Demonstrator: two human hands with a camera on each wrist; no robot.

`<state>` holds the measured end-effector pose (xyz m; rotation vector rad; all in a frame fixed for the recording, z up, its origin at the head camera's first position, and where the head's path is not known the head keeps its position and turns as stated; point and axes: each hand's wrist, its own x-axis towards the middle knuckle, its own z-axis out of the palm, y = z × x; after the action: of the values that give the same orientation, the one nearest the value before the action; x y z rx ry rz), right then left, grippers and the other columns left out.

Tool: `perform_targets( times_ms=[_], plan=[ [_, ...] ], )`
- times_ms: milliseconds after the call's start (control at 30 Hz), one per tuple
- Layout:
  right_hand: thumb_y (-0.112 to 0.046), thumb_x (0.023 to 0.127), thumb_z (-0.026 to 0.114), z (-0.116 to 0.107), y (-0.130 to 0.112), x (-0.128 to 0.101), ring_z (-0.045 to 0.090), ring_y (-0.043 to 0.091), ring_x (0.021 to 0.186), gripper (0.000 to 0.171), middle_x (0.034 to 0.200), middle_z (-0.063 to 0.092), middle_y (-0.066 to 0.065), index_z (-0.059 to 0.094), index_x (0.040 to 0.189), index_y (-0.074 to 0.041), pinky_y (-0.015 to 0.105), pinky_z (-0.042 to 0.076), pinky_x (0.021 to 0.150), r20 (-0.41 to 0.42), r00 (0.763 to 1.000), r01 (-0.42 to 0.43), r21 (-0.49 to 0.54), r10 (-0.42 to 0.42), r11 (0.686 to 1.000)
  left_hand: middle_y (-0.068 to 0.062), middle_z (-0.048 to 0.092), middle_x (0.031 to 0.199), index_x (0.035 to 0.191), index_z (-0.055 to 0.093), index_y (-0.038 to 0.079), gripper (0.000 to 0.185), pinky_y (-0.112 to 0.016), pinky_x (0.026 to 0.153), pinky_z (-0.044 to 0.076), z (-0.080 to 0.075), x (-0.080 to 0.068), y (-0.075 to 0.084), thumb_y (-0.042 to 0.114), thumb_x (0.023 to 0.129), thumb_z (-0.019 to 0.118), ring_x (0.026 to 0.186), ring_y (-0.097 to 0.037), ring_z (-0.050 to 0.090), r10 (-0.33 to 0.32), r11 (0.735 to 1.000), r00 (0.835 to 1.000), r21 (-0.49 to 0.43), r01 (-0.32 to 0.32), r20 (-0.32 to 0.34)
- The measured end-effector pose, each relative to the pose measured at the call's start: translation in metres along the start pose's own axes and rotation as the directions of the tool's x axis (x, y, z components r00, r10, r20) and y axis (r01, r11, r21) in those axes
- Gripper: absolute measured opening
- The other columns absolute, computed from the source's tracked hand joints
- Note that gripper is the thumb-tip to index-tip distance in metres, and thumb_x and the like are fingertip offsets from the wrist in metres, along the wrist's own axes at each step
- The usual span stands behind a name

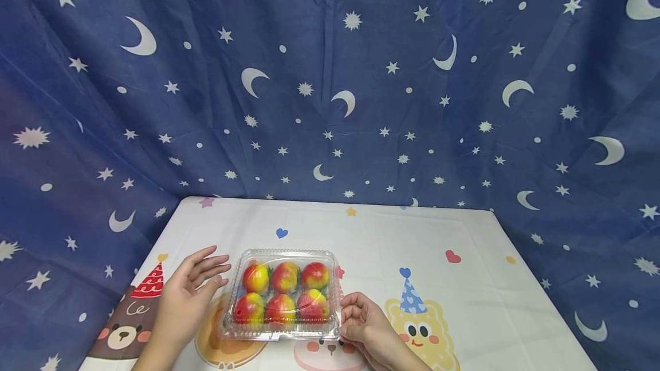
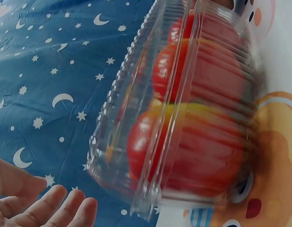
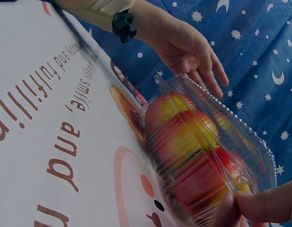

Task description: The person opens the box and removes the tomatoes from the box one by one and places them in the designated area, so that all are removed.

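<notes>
While a dark blue curtain (image 1: 319, 113) printed with white moons and stars fills most of the head view, a tabletop (image 1: 392, 233) spread with white, cartoon-printed cloth stands below it; brown lettering (image 3: 68, 149) on that cloth shows only from the right wrist. Left of the middle, at the tabletop's near side, is a clear plastic clamshell box (image 1: 304, 335) with its lid closed. The head view looks down through the lid, whereas both wrist views show the ribbed side wall; blur along the base leaves it unclear whether it touches the cloth. The left hand (image 1: 188, 288) is loosely open beside the box's left side, holding nothing, and its own wrist view shows a gap between fingertips and plastic. The right hand (image 1: 368, 325) is curled at the near right corner, and the right wrist view gives the detail: thumb and finger pinch the rim. Six round red-and-yellow fruits (image 1: 281, 309) lie inside in two rows of three, all countable from the head; the wrist views mostly show the near row. A dark gathered band (image 3: 123, 27) on the left wrist appears only in the right wrist view.
</notes>
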<state>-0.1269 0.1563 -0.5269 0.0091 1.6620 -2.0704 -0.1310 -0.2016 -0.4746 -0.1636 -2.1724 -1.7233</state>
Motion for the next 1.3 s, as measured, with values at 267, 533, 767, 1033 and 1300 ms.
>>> perform_targets(
  times_ms=[267, 533, 767, 1033, 1300],
  plan=[
    [0.016, 0.082, 0.066, 0.0, 0.0, 0.0, 0.062, 0.011, 0.079, 0.054, 0.097, 0.061, 0.004, 0.046, 0.13, 0.005, 0.02, 0.059, 0.07, 0.003, 1.0, -0.001, 0.0, 0.001, 1.0, 0.016, 0.076, 0.119, 0.146, 0.054, -0.005, 0.049, -0.023, 0.083, 0.064, -0.008, 0.0, -0.007, -0.014, 0.099, 0.063, 0.107, -0.002, 0.077, -0.068, 0.998, 0.998, 0.005, 0.068, 0.016],
    [0.015, 0.082, 0.065, 0.0, 0.0, -0.001, 0.062, 0.012, 0.08, 0.054, 0.098, 0.061, 0.005, 0.045, 0.131, 0.006, 0.02, 0.059, 0.07, 0.017, 1.0, 0.003, -0.005, -0.003, 1.0, -0.023, 0.074, 0.13, 0.146, 0.057, -0.001, 0.047, -0.023, 0.083, 0.064, -0.015, -0.002, -0.017, -0.009, 0.101, 0.064, 0.105, 0.0, 0.075, -0.209, 0.977, 0.976, 0.064, 0.204, 0.068],
    [0.015, 0.082, 0.065, -0.001, 0.0, -0.001, 0.062, 0.011, 0.08, 0.053, 0.098, 0.061, 0.004, 0.045, 0.13, 0.005, 0.02, 0.059, 0.07, 0.013, 1.0, 0.003, -0.008, -0.003, 1.0, -0.029, 0.069, 0.137, 0.15, 0.054, -0.001, 0.05, -0.026, 0.084, 0.065, -0.019, -0.003, -0.022, -0.006, 0.102, 0.064, 0.105, 0.001, 0.075, -0.31, 0.95, 0.944, 0.062, 0.305, 0.11],
    [0.015, 0.082, 0.066, 0.0, -0.001, -0.001, 0.062, 0.011, 0.08, 0.054, 0.098, 0.061, 0.005, 0.046, 0.13, 0.005, 0.02, 0.059, 0.069, 0.01, 1.0, -0.003, -0.005, 0.003, 1.0, -0.029, 0.068, 0.14, 0.152, 0.052, -0.003, 0.053, -0.031, 0.085, 0.066, -0.02, -0.004, -0.023, -0.006, 0.1, 0.064, 0.106, -0.004, 0.077, -0.408, 0.912, 0.899, 0.017, 0.411, 0.161],
    [0.015, 0.081, 0.066, 0.0, -0.001, -0.001, 0.062, 0.012, 0.08, 0.054, 0.098, 0.061, 0.005, 0.046, 0.13, 0.004, 0.02, 0.059, 0.07, 0.006, 1.0, -0.006, -0.002, 0.006, 1.0, -0.026, 0.069, 0.14, 0.155, 0.049, 0.0, 0.06, -0.037, 0.083, 0.067, -0.021, -0.004, -0.025, 0.001, 0.099, 0.071, 0.1, -0.008, 0.078, -0.495, 0.866, 0.848, 0.023, 0.5, 0.189]
  ],
)
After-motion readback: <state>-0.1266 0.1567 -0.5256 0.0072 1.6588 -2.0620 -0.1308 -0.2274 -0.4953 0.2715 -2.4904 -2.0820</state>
